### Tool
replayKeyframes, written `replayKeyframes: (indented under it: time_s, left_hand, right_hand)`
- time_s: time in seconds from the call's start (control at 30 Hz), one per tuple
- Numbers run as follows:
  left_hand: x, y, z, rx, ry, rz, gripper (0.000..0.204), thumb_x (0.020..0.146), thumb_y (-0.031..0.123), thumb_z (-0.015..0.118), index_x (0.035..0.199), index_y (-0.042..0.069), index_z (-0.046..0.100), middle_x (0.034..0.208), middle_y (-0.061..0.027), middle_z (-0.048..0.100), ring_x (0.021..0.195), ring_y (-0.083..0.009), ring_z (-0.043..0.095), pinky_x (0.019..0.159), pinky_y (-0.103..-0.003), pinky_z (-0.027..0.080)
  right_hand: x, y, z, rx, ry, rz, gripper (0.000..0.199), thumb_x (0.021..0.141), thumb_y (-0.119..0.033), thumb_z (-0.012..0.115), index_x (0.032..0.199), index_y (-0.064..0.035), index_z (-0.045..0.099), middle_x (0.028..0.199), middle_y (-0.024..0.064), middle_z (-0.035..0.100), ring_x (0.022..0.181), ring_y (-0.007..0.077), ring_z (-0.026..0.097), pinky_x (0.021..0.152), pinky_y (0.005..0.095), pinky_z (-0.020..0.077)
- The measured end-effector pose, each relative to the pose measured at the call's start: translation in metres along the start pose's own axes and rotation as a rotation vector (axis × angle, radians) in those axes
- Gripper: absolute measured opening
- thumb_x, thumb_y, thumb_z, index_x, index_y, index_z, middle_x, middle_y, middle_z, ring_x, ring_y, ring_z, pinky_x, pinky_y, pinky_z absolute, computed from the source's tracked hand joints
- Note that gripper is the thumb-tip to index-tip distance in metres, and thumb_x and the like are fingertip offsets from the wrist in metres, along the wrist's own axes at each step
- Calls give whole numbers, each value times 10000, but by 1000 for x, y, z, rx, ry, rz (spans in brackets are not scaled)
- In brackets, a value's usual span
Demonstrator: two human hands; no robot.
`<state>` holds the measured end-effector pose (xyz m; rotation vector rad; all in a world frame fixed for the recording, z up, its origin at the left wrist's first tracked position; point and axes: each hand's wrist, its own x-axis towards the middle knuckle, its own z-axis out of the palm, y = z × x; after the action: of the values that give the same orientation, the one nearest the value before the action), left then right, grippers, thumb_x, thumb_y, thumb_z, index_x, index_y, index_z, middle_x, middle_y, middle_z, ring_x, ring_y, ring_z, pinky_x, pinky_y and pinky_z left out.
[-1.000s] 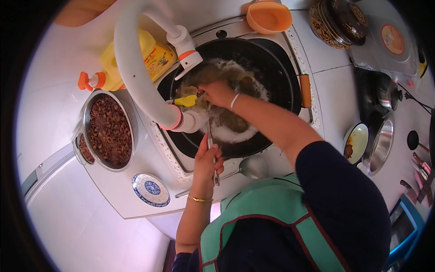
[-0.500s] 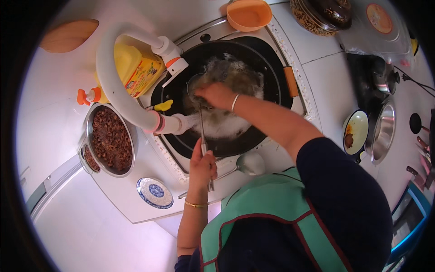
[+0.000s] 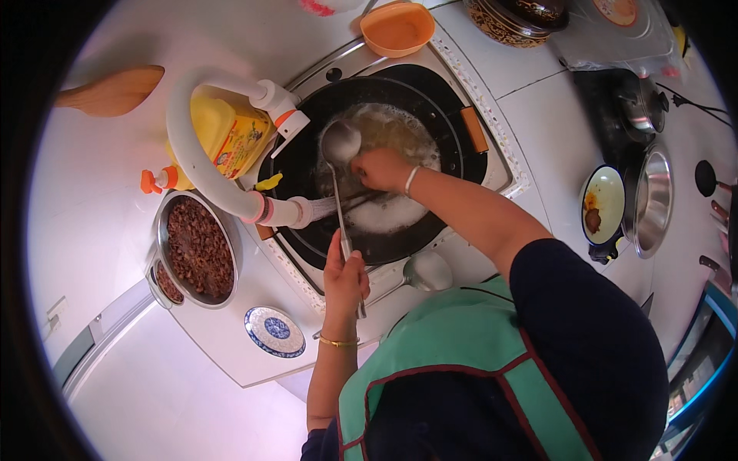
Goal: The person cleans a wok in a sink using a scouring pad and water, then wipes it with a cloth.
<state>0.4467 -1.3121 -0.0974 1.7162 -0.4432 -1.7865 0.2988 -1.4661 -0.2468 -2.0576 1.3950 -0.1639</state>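
- Now the metal ladle [image 3: 340,143] lies over the wok [image 3: 455,147], its bowl toward ten o'clock of the pan's centre, its handle running down toward six.
- It is probably stiff and light, nose-heavy if the bowl fills; wet metal is likely slick, so the thicker lower handle looks the surest hold.
- The wok is likely heavy and sturdy; its wooden handle [image 3: 473,129] at two o'clock should grip better than the wet rim.
- The left hand [image 3: 345,274] grasps the ladle's handle near the wok's six-o'clock edge, thumb pointing up along it, forearm coming from six o'clock.
- The right hand [image 3: 384,169] is just beside the ladle's bowl, above foamy water [image 3: 388,218], fingers curled; whether they clasp anything, I cannot tell. Its forearm reaches in from four o'clock.
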Motion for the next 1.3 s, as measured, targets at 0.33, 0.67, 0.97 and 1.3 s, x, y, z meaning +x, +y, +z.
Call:
replayKeyframes:
  time_s: [0.33,0.67,0.97,1.3]
  left_hand:
    - [34,-23,-15,274,103,146,370,923,158,435,1263,12,427,660,-23,478,447,-63,418,376,-212,341]
    - [29,-12,11,167,68,39,379,943,169,397,1296,30,380,662,-20,463,399,-73,377,347,-212,329]
    - [37,-17,-8,-281,-112,-108,274,960,278,332,1113,101,475,688,-27,478,392,-80,343,330,-212,270]
    - [31,-10,-15,-228,-17,-52,336,954,233,363,1248,82,430,728,-27,508,414,-64,367,340,-181,283]
  right_hand:
    - [-17,-5,-6,486,29,219,228,761,-145,610,984,-100,605,942,159,587,913,322,569,773,403,465]
    - [0,-58,20,715,381,160,119,756,-153,659,856,-88,646,897,172,598,887,313,583,774,373,453]
    - [-25,-45,34,709,326,46,210,794,-140,632,998,-106,596,956,119,620,867,246,606,782,329,466]
    - [3,24,19,51,14,276,288,782,-81,516,1061,-83,586,988,182,598,879,352,590,764,424,480]
